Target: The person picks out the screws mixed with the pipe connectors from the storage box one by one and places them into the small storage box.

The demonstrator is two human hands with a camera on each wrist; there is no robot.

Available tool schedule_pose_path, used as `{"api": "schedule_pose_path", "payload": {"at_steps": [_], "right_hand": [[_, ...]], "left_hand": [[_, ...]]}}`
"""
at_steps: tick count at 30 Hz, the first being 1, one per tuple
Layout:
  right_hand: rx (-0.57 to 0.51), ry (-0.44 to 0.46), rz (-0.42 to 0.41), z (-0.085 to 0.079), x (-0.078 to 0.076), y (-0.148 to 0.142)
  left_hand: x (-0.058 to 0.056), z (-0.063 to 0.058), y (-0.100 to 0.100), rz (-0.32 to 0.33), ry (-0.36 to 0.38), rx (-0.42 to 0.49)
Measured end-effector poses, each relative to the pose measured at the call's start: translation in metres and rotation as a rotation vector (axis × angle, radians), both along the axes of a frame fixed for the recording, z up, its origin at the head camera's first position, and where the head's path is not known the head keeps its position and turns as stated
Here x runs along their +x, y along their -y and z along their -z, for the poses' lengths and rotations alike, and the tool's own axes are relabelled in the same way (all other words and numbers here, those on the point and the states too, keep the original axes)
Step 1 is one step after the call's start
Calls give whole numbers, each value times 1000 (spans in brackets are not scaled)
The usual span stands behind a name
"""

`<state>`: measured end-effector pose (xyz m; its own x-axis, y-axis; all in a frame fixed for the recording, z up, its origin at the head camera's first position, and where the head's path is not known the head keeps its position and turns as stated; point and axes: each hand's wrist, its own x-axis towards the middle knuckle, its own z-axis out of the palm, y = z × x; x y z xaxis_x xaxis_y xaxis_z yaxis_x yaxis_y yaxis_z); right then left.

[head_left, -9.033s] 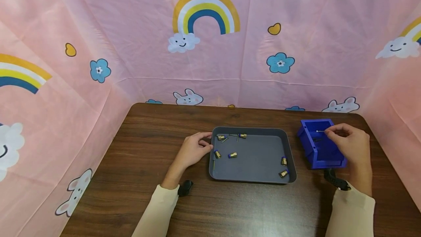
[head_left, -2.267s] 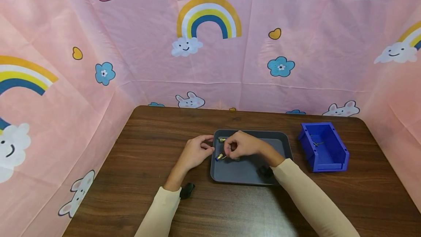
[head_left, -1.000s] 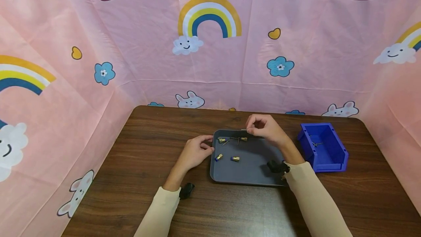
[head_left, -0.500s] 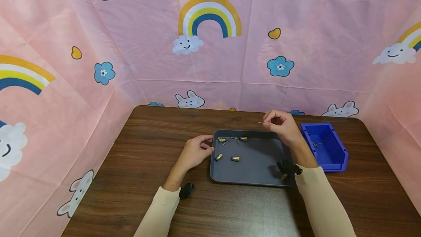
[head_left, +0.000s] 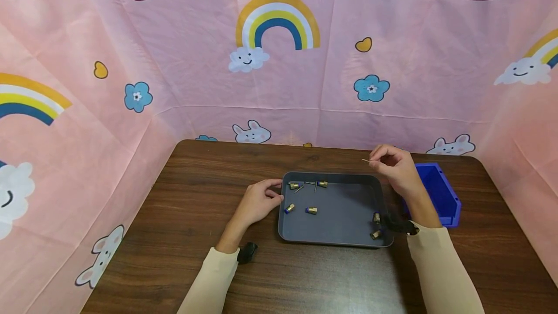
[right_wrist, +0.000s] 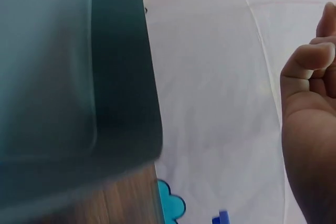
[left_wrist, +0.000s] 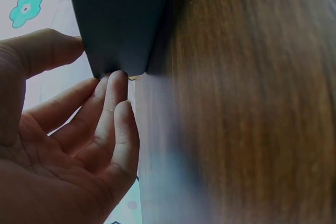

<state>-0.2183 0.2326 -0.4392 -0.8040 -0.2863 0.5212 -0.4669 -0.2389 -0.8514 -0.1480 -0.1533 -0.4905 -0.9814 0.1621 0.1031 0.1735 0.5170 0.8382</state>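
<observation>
My right hand (head_left: 397, 171) pinches a thin metal pin (head_left: 365, 160) between thumb and forefinger, above the far right corner of the grey tray (head_left: 344, 227). In the right wrist view, that hand (right_wrist: 310, 108) is at the right edge, fingers curled, beside the tray wall (right_wrist: 126, 93). My left hand (head_left: 259, 201) touches the tray's left side with thumb and fingertips, fingers loosely bent; the left wrist view shows the fingertips at the dark wall (left_wrist: 121, 30). Inside the tray lie several brass fittings (head_left: 311, 211) with blue collars, plus a few thin pins (head_left: 298, 189) at the far left.
A blue bin (head_left: 455, 207) stands right of the tray, partly hidden by the right hand and forearm. The brown wooden table (head_left: 305, 275) extends around the tray. Pink patterned cloth (head_left: 283, 81) hangs behind and at both sides.
Earlier the right hand held a pin in the blue bin, then reached into the tray's left. It now carries a pin rightward; the near-left pin has left the tray. The left hand stays put.
</observation>
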Motion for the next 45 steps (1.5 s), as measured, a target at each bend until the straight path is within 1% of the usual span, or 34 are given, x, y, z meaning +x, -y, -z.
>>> {"api": "schedule_pose_path", "payload": {"at_steps": [8,16,22,25,32,40,45], "right_hand": [[-17,3,26,-1,4,-22],[23,19,53,3,7,-43],[30,30,171,4,13,-51],[19,36,214,4,15,-56],[52,46,329,6,19,-67],[-35,89,453,13,28,-76],[-66,111,478,18,32,-80]], "left_hand": [[-2,2,0,3,10,-2],[-2,2,1,7,11,5],[-3,4,0,-1,22,-3],[-3,3,0,3,25,-6],[-2,3,1,-1,12,14],[-2,3,1,3,16,14],[-2,4,0,4,13,11]]}}
